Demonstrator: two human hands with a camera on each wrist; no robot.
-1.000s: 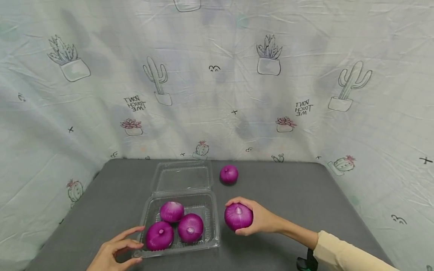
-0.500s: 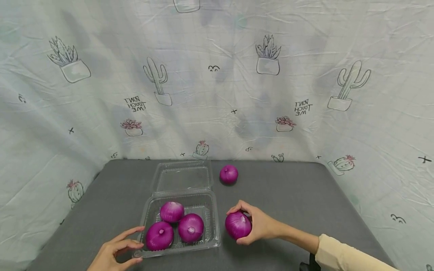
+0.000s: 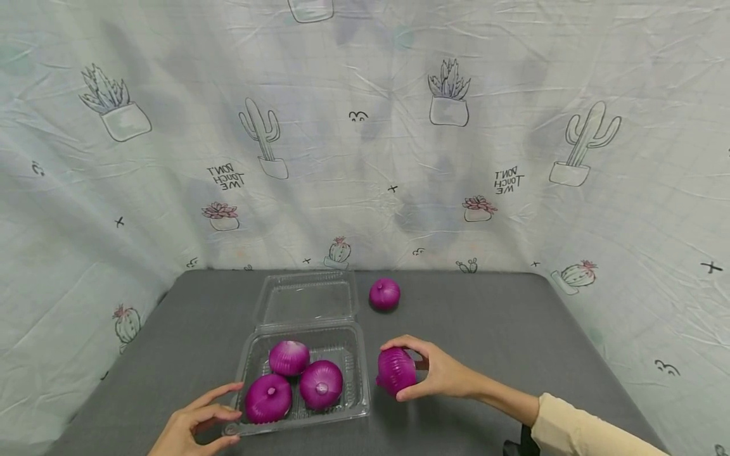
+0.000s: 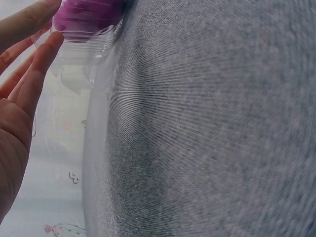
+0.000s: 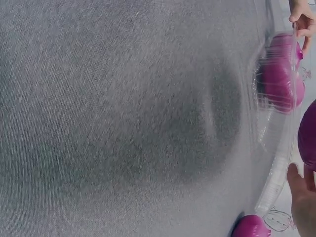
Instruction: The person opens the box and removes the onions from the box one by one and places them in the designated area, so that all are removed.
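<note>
My right hand (image 3: 441, 373) grips a purple onion (image 3: 395, 371) between thumb and fingers, above the table to the right of a clear plastic clamshell box (image 3: 356, 405). In the right wrist view, this onion (image 5: 308, 136) is cut off by the edge. Three purple onions sit in the box: a rear one (image 3: 289, 358), a front left one (image 3: 268, 399) and a right one (image 3: 321, 385). At the box's left side, my left hand (image 3: 191, 421) has its fingers spread, with fingertips at the rim. The left wrist view shows this hand (image 4: 22, 103) beside the plastic wall.
Behind the box, its clear lid (image 3: 308, 297) lies folded back on the grey table (image 3: 485, 323). One more purple onion (image 3: 384, 295) stands to the right of the lid. A pale curtain (image 3: 365, 152) with cactus drawings hangs around the back and sides.
The onion in my right hand has turned, its tip swinging from facing me to pointing left. My right hand dipped slightly, then came up a little. The left hand has stayed put.
</note>
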